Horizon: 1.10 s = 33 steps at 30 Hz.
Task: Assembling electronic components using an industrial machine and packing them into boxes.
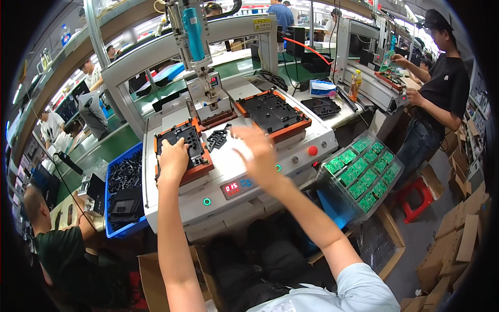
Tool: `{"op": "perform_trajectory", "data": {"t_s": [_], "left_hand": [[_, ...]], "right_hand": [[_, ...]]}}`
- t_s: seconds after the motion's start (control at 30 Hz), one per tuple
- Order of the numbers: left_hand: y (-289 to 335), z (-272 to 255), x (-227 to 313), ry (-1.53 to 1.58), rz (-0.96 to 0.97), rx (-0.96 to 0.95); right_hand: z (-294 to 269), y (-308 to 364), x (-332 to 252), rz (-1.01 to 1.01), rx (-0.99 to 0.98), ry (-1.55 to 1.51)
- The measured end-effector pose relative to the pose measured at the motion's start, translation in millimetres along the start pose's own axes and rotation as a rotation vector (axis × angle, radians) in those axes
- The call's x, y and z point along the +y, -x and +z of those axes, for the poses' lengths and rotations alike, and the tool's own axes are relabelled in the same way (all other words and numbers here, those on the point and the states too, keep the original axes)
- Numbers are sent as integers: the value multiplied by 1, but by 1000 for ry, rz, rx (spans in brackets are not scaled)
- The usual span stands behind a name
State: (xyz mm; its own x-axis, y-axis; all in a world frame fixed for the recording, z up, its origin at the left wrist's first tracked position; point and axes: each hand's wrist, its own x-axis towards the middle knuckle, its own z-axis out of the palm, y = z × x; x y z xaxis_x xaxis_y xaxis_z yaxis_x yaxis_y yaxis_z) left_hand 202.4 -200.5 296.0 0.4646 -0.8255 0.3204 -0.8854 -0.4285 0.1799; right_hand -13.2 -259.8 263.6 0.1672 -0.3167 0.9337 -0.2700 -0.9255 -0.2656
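Observation:
My left hand (174, 158) rests on a black plastic panel (193, 147) set in the left orange fixture (204, 170), its thumb and fingertips apart and touching the part. Blurred by motion, my right hand (257, 158) hovers over the white machine bed, right of several small black plastic pieces (216, 139) lying between the two fixtures. Whether it holds anything cannot be made out. A second black panel (274, 111) lies in the right orange fixture (292, 129).
Overhead stands a gantry holding a blue screwdriver unit (193, 34). A blue bin (126, 229) of black parts sits left; a clear tray of green circuit boards (358, 174) sits right, past a red button (312, 150). Co-workers (442, 78) stand or sit nearby.

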Motion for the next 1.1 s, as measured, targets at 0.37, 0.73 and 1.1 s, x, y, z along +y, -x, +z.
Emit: {"op": "perform_trajectory", "data": {"t_s": [0.37,0.73,1.1], "left_hand": [[29,10,18,387,-58,524],[193,109,14,101,206,452],[183,122,-8,-54,312,699]], "right_hand": [[-81,1,152,509,-84,281],[-81,1,151,507,-117,571],[-84,-67,198,602,-459,448]]}}
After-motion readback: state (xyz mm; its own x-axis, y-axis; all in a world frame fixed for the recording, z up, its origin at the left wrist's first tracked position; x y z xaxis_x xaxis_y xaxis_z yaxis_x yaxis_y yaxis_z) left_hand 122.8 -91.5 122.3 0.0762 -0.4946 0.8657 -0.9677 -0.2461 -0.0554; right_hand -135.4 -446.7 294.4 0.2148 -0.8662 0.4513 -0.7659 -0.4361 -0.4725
